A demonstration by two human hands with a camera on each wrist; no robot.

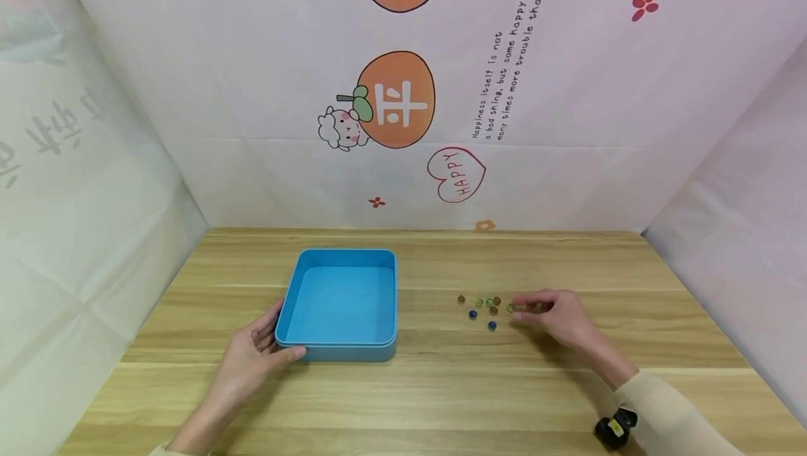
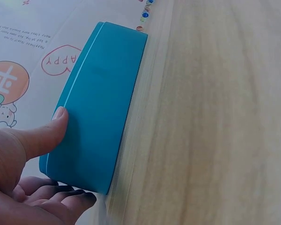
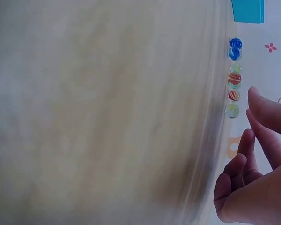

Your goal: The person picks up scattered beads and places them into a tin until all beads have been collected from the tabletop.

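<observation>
A blue square box [image 1: 335, 352], open at the top, stands on the table to the left. My left hand [image 1: 255, 354] holds its near left corner. In the left wrist view the thumb [image 2: 60, 119] presses the box's front wall [image 2: 98, 108], while the other fingers lie by its left side. Several glass marbles [image 1: 493, 310] lie loosely grouped right of the box. They include blue marbles [image 3: 234, 52], orange-striped marbles [image 3: 234, 95] and pale green-yellow ones. My right hand [image 1: 557, 312] is beside the rightmost pale marble [image 1: 511, 308], thumb and forefinger parted, nothing visibly held between them.
A small black object [image 1: 611, 432] with a yellow patch sits near my right sleeve [image 1: 668, 414]. White printed sheets [image 1: 265, 92] hang behind and at both sides of the wooden table [image 1: 441, 400].
</observation>
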